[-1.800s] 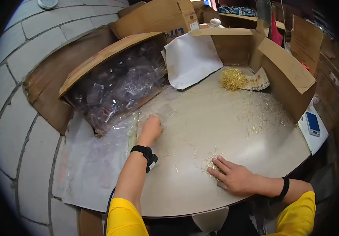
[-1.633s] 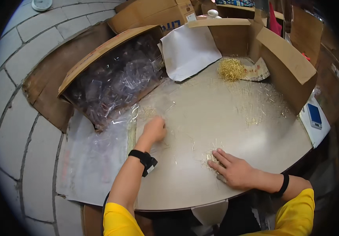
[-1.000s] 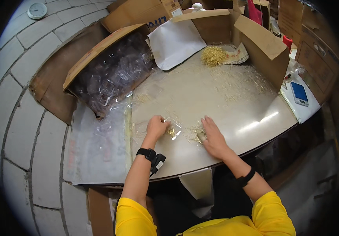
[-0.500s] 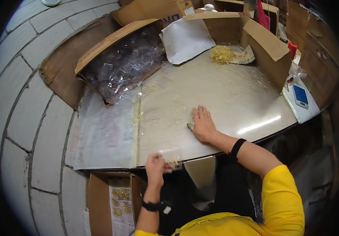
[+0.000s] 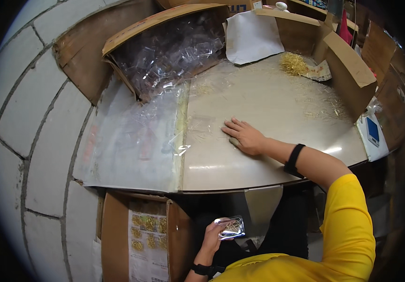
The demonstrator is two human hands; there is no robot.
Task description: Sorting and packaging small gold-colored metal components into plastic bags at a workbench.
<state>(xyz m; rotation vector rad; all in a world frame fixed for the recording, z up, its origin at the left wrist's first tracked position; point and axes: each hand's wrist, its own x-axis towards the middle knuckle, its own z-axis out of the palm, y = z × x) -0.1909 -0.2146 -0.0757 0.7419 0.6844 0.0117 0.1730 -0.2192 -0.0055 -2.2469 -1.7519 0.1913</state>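
Observation:
My left hand is closed on a small clear plastic box, held over my lap below the table edge. Thin gold wire pieces show inside it; their exact kind is too small to tell. On the tabletop, my right hand lies palm down with its fingers stretched out. Its thumb wears a greyish cover. Whether anything lies under that palm is hidden. Farther back, a pile of gold wire pieces rests beside a scrap of printed paper, and loose ones are scattered nearby.
An open carton of clear plastic boxes lies at the back left. Below the table, a cardboard box holds filled packs with gold contents. Cardboard walls edge the right back, and a blue-topped scale sits at the right.
My left hand has brought the clear box from the table's front edge down over my lap. My right hand stays flat on the tabletop, its fingers now pointing more leftward. The view has shifted.

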